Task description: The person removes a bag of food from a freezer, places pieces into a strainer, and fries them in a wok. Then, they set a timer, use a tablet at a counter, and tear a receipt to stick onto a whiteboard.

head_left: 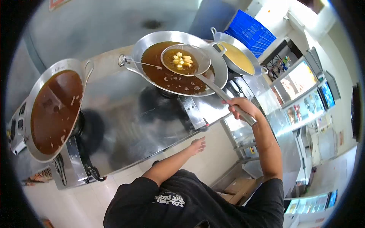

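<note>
— What's the right hand (243,108) up to?

— It's clamped around the end of a long metal handle. That's a skimmer (199,62). Its bowl sits level just above the middle wok (146,41), with a small heap of pale pieces (181,60) lying in a little brown oil.

— And the other hand?

— The left hand (197,144) holds nothing. Its fingers are loose and slightly apart, down by the front edge of the steel stove top (125,117), well away from the right hand. I can't tell whether it touches the edge.

— What's in the wok under the skimmer?

— Brown oil, with more bits floating toward the side nearer the person. A thin metal rod (146,64) reaches in from the rim by the wok's loop handle.

— Any other pans going?

— Two. The left wok (57,67) stands well apart along the same stove top, full of darker brown oil with a few specks on it. The far wok (228,38) is just beside the middle one, on its far side, and holds something yellow and smooth.

— And beyond the stove?

— Blue crates (251,32) are stacked behind the far wok, and lit panels (300,81) run along the wall past the right arm. A cardboard box (237,186) sits low down near the floor, between the person's body and the stove's legs.
</note>
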`<state>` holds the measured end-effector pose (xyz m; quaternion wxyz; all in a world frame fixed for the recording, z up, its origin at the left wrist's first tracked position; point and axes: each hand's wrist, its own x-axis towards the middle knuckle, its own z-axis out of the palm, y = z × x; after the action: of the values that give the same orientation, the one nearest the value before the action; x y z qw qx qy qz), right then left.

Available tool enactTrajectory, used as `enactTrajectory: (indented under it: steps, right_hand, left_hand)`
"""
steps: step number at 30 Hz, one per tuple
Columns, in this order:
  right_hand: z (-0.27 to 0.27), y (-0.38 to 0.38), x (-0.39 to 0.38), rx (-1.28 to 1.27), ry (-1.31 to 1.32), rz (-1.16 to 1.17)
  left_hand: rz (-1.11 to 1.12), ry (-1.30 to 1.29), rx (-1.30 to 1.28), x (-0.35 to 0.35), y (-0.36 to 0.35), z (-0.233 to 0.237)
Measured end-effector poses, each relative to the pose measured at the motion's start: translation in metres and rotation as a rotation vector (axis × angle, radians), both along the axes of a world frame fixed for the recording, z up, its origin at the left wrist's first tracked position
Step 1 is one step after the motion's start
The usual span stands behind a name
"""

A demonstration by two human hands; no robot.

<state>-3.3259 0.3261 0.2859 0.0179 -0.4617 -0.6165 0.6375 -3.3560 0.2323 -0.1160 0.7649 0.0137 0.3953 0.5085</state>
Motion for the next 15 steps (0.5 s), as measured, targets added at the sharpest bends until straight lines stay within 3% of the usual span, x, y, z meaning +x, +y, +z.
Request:
enactTrajectory:
  steps: [9,15]
  right_hand:
    - [-0.032,0.062,0.003,0.177,-0.135,0.199]
    - [-0.045,0.099,0.02,0.09,-0.072,0.238]
  left_hand:
    - [0.249,0.036,0.115,0.01,0.025,-0.004]
    - [0.295,0.053,0.11,0.01,0.04,-0.018]
